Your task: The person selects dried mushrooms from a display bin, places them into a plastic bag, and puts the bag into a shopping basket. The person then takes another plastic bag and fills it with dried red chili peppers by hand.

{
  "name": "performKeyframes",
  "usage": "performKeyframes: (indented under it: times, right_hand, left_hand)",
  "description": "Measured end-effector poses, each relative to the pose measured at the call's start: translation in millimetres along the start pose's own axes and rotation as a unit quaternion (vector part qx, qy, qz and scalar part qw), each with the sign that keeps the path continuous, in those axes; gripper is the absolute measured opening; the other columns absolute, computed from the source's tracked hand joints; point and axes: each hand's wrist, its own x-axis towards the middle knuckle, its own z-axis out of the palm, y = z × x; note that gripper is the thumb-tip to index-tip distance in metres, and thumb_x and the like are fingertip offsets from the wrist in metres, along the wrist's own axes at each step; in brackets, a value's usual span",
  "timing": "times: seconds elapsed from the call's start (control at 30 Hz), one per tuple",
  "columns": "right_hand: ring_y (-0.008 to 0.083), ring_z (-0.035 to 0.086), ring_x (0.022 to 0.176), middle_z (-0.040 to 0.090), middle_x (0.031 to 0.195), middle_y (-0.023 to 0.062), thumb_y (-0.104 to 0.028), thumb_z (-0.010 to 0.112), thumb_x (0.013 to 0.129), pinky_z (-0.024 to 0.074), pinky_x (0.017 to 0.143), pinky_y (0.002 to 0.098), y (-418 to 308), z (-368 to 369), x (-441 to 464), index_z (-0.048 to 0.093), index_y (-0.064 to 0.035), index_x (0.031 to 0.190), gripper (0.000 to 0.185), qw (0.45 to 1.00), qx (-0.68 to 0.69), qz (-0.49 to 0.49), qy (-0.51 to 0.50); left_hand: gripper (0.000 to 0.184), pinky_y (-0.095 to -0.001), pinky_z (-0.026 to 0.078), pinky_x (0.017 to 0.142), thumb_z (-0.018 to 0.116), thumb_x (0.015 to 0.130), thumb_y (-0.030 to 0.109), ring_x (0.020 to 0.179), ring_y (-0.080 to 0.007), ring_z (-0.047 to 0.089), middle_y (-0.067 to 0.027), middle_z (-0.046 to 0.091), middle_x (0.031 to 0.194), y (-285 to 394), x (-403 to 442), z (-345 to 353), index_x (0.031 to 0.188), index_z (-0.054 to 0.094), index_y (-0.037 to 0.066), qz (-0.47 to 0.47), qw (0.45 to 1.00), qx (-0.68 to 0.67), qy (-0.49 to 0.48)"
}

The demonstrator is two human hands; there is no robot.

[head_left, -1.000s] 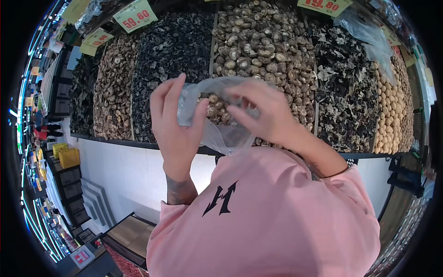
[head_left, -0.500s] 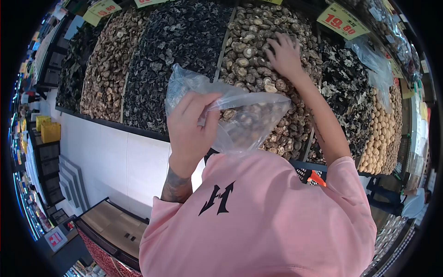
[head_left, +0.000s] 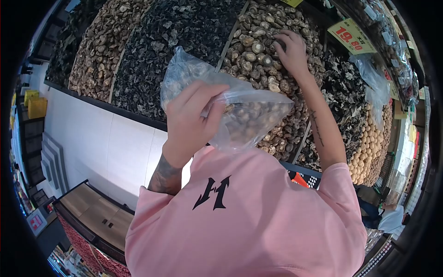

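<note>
At upper centre, the right hand [head_left: 291,53] curled half-closed over round brown dried mushrooms [head_left: 249,56], its hold unclear, while centre-left the left hand [head_left: 191,117] gripped a translucent plastic bag [head_left: 253,115], best kept gaping.

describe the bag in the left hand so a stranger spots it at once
Start from the big pink shirt at the bottom. Just above it, the left hand grips a clear bag in front of the bins. It is the only bag held in a hand: the other clear one is at right, below the 19.80 sign.
</note>
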Motion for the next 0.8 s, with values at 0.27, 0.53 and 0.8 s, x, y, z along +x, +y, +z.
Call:
performKeyframes:
  times: [0.27,0.53,0.8]
  right_hand:
    - [0.0303,0.054,0.113,0.061,0.116,0.0078,-0.017,0.069,0.083,0.0421,0.094,0.0458,-15.1,-11.9,30.1,0.072,-0.0132,0.1,0.018,0.998,0.042,-0.048,0.006]
    - [0.0266,0.053,0.1,0.057,0.099,0.0058,-0.03,0.07,0.085,0.0402,0.087,0.0441,-54.9,-20.5,-1.0,0.074,-0.0139,0.101,0.023,0.99,-0.059,-0.111,-0.057]
    - [0.0271,0.053,0.099,0.058,0.097,0.0064,-0.028,0.072,0.083,0.0405,0.086,0.0436,-62.0,-25.4,-5.9,0.073,-0.0141,0.103,0.024,0.995,-0.038,-0.068,-0.06]
  left_hand:
    - [0.022,-0.024,0.039,0.05,0.063,0.077,-0.007,0.058,-0.0126,0.053,-0.0056,0.06,0.073,0.9,-2.0,-1.3,0.095,0.071,0.002,0.011,1.0,0.004,0.011]
    - [0.021,-0.0239,0.039,0.05,0.063,0.078,-0.006,0.057,-0.0117,0.053,-0.0047,0.059,0.071,-3.9,-6.3,2.4,0.095,0.072,0.003,-0.004,1.0,-0.008,0.004]
    - [0.022,-0.0243,0.04,0.05,0.064,0.077,-0.006,0.057,-0.0126,0.053,-0.0052,0.059,0.072,-3.9,-3.4,0.4,0.096,0.071,0.003,-0.022,0.999,-0.027,0.003]
